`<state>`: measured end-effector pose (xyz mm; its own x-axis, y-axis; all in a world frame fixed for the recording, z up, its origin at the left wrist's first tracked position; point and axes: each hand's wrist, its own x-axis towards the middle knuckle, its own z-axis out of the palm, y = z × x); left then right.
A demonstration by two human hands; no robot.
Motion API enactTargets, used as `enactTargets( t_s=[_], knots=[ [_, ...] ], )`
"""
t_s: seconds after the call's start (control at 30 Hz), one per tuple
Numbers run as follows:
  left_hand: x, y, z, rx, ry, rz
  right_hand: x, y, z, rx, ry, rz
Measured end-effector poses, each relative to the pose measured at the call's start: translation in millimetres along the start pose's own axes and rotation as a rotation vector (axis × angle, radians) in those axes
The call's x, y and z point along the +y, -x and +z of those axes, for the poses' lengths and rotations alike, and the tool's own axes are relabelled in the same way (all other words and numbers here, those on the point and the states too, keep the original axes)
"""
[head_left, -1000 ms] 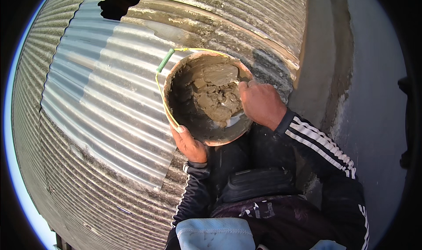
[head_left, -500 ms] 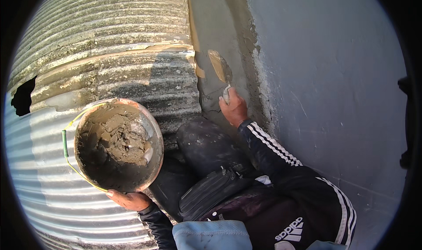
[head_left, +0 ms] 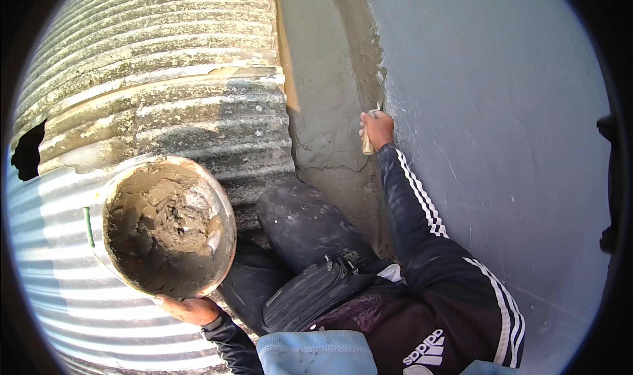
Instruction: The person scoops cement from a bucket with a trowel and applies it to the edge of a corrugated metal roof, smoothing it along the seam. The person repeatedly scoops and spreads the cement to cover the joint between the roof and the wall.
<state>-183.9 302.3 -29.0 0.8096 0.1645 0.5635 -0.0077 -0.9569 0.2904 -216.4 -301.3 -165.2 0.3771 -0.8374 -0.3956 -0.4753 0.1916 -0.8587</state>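
Observation:
My right hand (head_left: 380,129) is closed round the handle of a trowel (head_left: 367,145) at the foot of the grey wall. Only the handle and a bit of the metal neck show clearly; the blade is hard to make out, perhaps edge-on. Under it runs a band of wet grey mortar (head_left: 323,127), smoothed between the wall and the corrugated sheets. On my left, a round bucket (head_left: 229,243) holds more mortar (head_left: 175,207), lumpy and brownish grey. My left hand (head_left: 188,310) grips the bucket at its near edge, fingers partly hidden beneath.
Corrugated roof sheets (head_left: 198,108) cover the left side, weathered at the far end and shinier nearby. A dark hole (head_left: 28,151) breaks them at the far left. The smooth grey wall (head_left: 501,111) rises on the right. My bent knee (head_left: 306,210) is beside the mortar band.
My right hand has moved rightward and a little farther away, to the wall's foot. The trowel has turned, so its broad blade no longer shows. The bucket appears slightly farther left.

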Motion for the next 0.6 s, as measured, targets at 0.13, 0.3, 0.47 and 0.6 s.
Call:
enactTargets(
  t_s=[0.13,0.3,0.47,0.6],
  knots=[
    [2.5,1.7,0.7,-0.003,0.169,-0.262,-3.3,9.1,-8.1,-0.051,-0.051,0.03],
    [-4.0,5.8,1.9,0.03,0.254,-0.181,4.1,27.7,-12.6,-0.058,-0.15,0.049],
    [-25.7,11.2,5.8,0.055,-0.077,0.156,37.6,87.1,8.5,0.024,-0.175,0.1],
    [-27.2,7.1,5.9,-0.006,0.063,-0.074,31.9,73.1,19.0,-0.051,-0.001,-0.03]
  ],
)
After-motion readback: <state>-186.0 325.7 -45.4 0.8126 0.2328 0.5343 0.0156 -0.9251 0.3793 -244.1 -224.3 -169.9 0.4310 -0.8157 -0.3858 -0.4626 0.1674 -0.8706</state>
